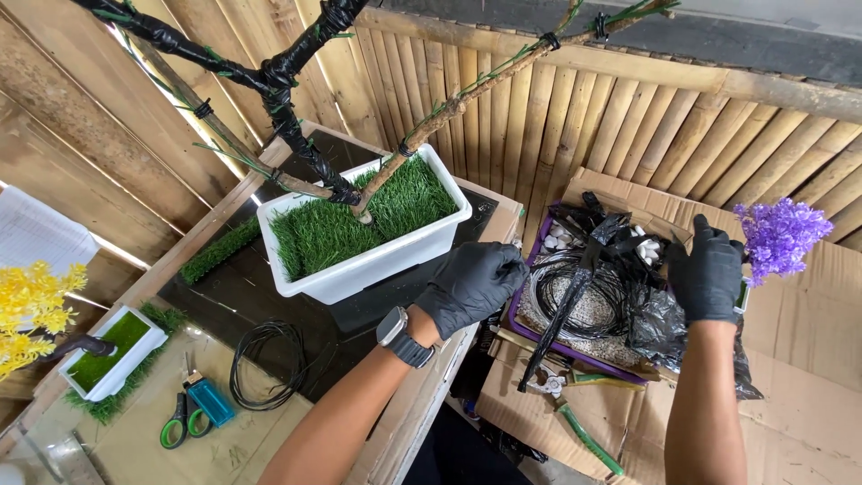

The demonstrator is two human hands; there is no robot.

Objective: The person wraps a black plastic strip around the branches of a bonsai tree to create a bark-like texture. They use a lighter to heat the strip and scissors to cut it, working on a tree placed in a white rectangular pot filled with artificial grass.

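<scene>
Left hand (471, 283) clenched on the table edge (467, 337) — white planter (377, 265) at nine o'clock; right hand (708, 274) grasping purple flowers (779, 235) — tray (575, 350) at eight o'clock.

The head camera is looking steeply down from close above, facing forward over both gloved hands toward the bamboo wall (575, 117).

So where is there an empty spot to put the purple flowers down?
Bare cardboard lies right of the right hand, below the purple flowers. Dark tabletop shows between the white planter and the wire coil. The purple tray near the left hand is crowded with wire, pebbles and black plastic.
</scene>
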